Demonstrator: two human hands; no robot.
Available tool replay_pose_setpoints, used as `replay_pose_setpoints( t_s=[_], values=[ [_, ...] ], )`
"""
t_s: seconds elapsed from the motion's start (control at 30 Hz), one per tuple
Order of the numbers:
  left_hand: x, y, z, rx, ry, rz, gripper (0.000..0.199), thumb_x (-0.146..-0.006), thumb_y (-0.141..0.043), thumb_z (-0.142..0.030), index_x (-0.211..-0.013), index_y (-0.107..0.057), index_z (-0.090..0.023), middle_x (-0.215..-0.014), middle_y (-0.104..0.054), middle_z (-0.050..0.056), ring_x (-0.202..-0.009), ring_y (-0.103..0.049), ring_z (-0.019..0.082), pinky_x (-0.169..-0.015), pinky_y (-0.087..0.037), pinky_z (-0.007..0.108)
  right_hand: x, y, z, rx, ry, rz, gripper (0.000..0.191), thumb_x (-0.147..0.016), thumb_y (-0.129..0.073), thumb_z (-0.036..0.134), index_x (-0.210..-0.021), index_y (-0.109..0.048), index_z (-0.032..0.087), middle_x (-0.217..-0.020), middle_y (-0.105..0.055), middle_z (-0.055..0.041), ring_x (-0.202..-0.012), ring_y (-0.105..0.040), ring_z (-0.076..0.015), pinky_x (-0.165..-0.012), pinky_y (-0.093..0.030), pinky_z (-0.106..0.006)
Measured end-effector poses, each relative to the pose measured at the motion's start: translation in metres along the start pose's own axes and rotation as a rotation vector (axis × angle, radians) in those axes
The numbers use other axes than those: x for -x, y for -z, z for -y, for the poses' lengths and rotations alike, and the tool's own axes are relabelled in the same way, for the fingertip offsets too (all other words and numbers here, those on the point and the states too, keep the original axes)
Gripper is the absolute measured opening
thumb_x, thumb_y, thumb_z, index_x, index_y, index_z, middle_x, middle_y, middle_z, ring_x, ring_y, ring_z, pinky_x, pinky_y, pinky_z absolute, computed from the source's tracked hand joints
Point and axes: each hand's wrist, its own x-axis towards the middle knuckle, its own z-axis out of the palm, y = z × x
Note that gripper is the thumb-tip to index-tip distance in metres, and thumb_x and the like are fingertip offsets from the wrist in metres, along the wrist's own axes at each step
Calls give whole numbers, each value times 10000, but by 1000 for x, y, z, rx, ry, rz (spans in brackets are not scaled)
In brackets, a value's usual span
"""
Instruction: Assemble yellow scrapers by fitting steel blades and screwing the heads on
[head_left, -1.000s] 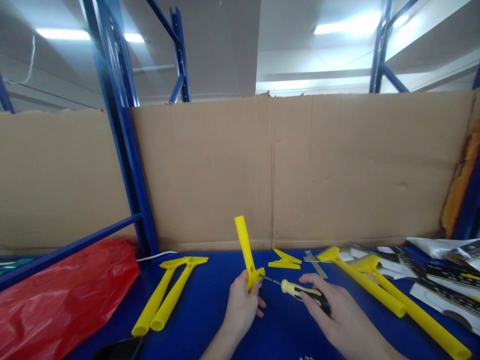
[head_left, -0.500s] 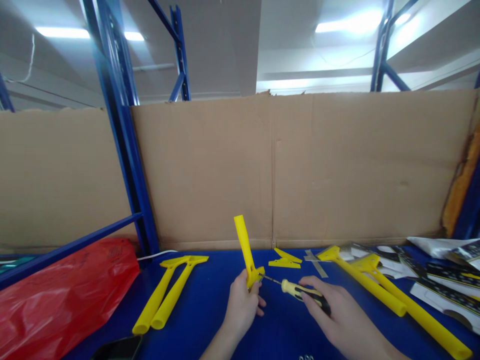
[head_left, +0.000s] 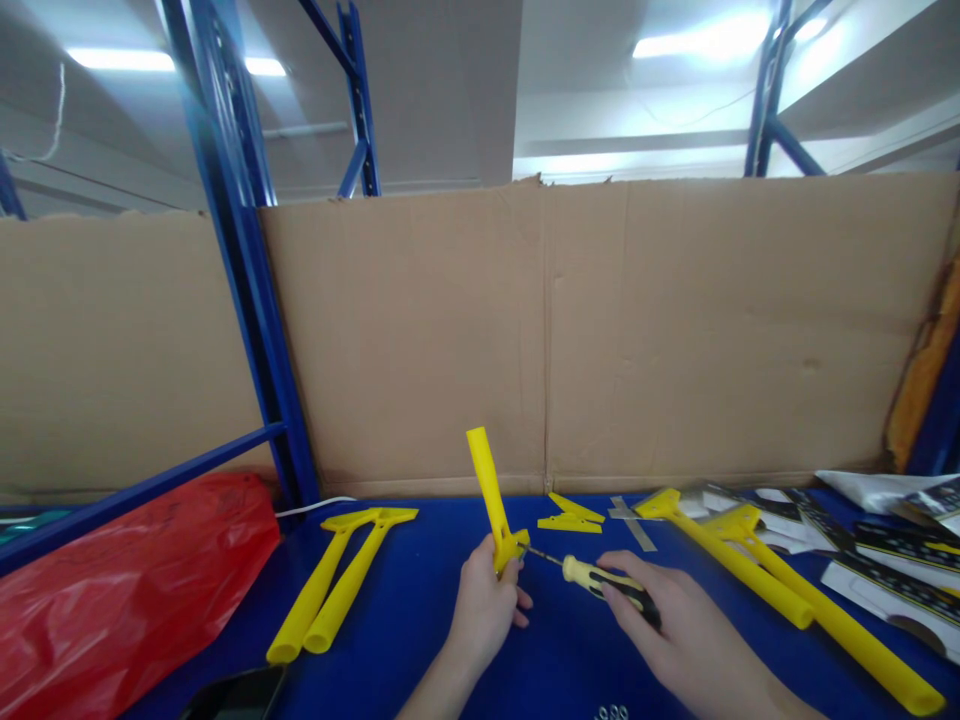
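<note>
Head view: yellow handle [head_left: 492,492] points lengthwise up-left, perhaps away.

The right hand [head_left: 679,612] partly hides the screwdriver [head_left: 582,574].

High above and beyond the right grip [head_left: 667,610], a long white ceiling light [head_left: 701,42] glares, bleeding into haze. The crinkled red plastic bag [head_left: 150,590] left of the left grip [head_left: 484,600] catches pale highlights. Fine detail looks soft, and wide-angle distortion stretches the edges.

The held piece [head_left: 489,485] is coloured yellow, the screwdriver handle [head_left: 582,574] cream and black. At the blue surface's [head_left: 405,600] left edge, the bag [head_left: 150,580] is coloured red.
</note>
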Motion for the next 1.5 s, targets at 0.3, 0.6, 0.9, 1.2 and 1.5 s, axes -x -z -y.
replay_pose_setpoints(
  t_s=[0.3,0.6,0.9,1.2,1.5],
  values=[
    [1,0,-1,-12,2,8,177,-844,-409,-93,-999,-493,-105,-880,-591,57,-436,-574,60,-334,-442,159,2,1,2,0,17,24,287,-900,-378,381,-1001,-610,245,-862,-711,-44,-788,-665,-224,-647,-471,-288],
    [1,0,-3,-10,14,-3,181,-845,-407,-84,-1004,-492,-100,-882,-588,56,-422,-568,56,-329,-440,163,1,0,2,31,19,42,283,-905,-371,374,-1004,-602,242,-876,-711,-41,-791,-664,-217,-636,-471,-276],
    [1,0,-3,-9,26,16,188,-862,-391,-98,-1026,-481,-101,-923,-589,74,-431,-571,51,-330,-441,148,2,0,4,32,13,53,297,-907,-361,382,-996,-603,235,-880,-710,-55,-806,-666,-233,-631,-476,-296],
    [1,1,-3,-3,27,8,185,-858,-422,-109,-1026,-497,-110,-898,-600,64,-437,-575,55,-338,-446,145,3,-1,1,2,14,37,293,-904,-374,382,-998,-614,242,-864,-716,-48,-777,-673,-230,-657,-485,-301],
    [2,0,-3,-5,28,-10,162,-851,-442,-123,-1002,-499,-113,-891,-608,59,-422,-565,49,-335,-438,144,1,-4,-1,-58,20,-27,288,-895,-406,366,-1076,-593,243,-1020,-696,-74,-924,-655,-243,-805,-500,-358]
  ],
)
